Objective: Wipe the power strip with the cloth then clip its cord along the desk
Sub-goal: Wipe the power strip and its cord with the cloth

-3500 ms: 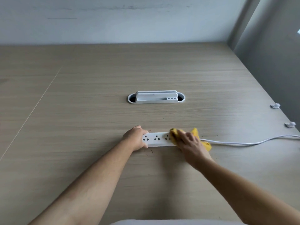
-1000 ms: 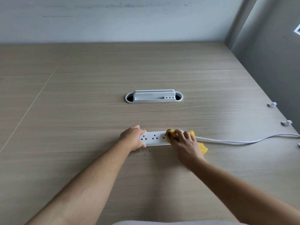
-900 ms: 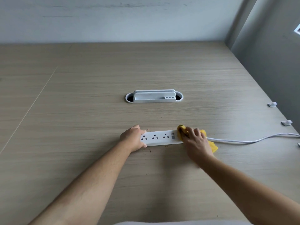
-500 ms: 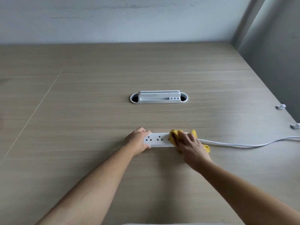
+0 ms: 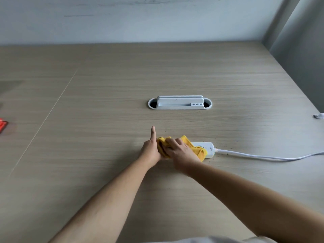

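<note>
One power strip (image 5: 208, 149) lies on the table (image 5: 105, 120) under one yellow cloth (image 5: 196, 149) bunched beneath the right hand (image 5: 180, 153), the left hand (image 5: 150, 149) flat-fingered alongside, one cord (image 5: 263, 156) trailing right toward one clip (image 5: 318, 116) by the table edge.

A broad desk (image 5: 122, 81) of pale wood grain fills the view, with a thin seam running diagonally left of the white oval cable grommet (image 5: 180, 102) set into it. Behind the grommet rises a plain pale wall (image 5: 131, 20), scuffed near its top; a grey wall (image 5: 305, 55) stands to its right, meeting it at a corner.
</note>
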`<state>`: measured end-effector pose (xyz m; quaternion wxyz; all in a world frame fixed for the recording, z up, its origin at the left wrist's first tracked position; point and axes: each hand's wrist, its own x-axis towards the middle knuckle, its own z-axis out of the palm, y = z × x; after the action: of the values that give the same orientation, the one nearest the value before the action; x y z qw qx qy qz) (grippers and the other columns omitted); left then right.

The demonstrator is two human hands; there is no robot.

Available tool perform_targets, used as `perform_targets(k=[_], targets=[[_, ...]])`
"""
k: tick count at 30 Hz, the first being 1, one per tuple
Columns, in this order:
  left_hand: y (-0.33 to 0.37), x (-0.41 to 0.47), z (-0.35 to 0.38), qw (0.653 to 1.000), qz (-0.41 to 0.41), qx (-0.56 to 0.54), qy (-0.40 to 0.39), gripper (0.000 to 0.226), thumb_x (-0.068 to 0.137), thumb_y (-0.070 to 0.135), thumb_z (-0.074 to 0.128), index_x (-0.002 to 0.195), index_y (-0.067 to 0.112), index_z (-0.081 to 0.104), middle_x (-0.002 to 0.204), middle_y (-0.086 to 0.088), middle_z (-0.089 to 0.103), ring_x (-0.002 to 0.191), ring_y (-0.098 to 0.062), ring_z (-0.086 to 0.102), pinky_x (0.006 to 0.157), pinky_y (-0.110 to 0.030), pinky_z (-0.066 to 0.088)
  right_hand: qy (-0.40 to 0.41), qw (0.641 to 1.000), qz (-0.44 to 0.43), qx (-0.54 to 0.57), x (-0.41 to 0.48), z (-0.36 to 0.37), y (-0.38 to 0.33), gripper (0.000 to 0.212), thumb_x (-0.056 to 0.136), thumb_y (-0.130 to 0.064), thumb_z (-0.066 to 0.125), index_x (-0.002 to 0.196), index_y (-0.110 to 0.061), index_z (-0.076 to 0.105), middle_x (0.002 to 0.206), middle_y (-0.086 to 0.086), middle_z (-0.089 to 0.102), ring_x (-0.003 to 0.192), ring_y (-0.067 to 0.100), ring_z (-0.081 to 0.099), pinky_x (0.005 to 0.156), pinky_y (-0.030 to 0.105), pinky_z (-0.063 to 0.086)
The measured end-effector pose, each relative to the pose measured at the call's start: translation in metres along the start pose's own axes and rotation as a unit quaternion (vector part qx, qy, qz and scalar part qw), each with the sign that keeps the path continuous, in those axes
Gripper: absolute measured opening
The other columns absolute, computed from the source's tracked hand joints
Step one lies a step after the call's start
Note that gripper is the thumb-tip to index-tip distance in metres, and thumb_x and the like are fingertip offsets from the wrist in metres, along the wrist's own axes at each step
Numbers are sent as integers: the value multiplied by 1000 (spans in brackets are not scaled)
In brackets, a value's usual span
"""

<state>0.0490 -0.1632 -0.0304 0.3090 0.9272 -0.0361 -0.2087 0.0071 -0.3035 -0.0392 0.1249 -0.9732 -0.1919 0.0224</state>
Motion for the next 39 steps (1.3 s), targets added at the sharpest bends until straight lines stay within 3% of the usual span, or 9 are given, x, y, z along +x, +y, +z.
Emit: perform_targets(k=[5,10,14,20,24,27,33,36,39], targets=[[-4,3,1,999,41,-8,-12,114,68,14,82,153,22,8,126,4,64,112,-19,59,100,-33,45,16,998,-60,28,-24,2,27,55,66,3,53,115,-20,64,125,6,57,103,29,54,92,36,49],[0,7,1,997,64,45,-11,69,63,16,84,128,25,60,117,-1,64,112,-23,57,93,-29,44,95,991,91,8,-75,-13,86,52,61,8,56,102,-19,71,107,10,66,88,28,47,80,38,54],[4,7,1,995,65,81,-14,66,66,18,83,128,24,60,118,-1,63,113,-23,56,94,-28,43,89,972,218,-10,-66,-26,95,46,67,6,55,108,-11,66,109,15,62,93,38,49,80,44,49],[12,4,0,988,67,138,-11,61,68,24,82,125,28,61,116,0,62,111,-23,56,92,-35,48,60,996,7,-66,-43,-1,29,61,58,0,58,117,-16,57,116,9,59,88,33,57,73,41,55],[13,4,0,985,67,156,-10,57,71,22,79,124,27,60,118,0,60,112,-22,55,90,-33,47,48,984,148,-91,-62,-13,77,52,69,-3,46,120,-9,56,113,18,56,93,40,51,78,49,50],[14,4,0,983,68,167,-16,53,71,21,78,121,26,61,117,0,60,110,-23,56,89,-34,48,73,954,271,-106,-84,-16,108,48,72,-6,62,120,-6,56,109,18,57,93,38,49,78,48,49],[18,10,-1,981,67,181,-30,55,69,20,80,120,25,63,117,-2,60,110,-25,57,93,-36,49,95,984,87,-126,-88,-1,70,76,53,-1,61,127,-16,48,121,10,55,87,29,50,78,41,54],[18,10,0,980,68,187,-29,53,69,18,80,119,24,63,116,-3,61,109,-25,57,91,-36,49,61,966,225,-110,-99,-10,91,52,73,-3,45,124,-11,51,121,13,52,98,34,47,85,45,47],[17,11,1,978,72,196,-26,53,69,18,80,120,24,63,117,-3,61,110,-25,57,91,-35,48,87,940,323,-69,-103,-23,107,48,74,1,51,122,-5,52,122,17,52,102,37,43,88,47,43]])
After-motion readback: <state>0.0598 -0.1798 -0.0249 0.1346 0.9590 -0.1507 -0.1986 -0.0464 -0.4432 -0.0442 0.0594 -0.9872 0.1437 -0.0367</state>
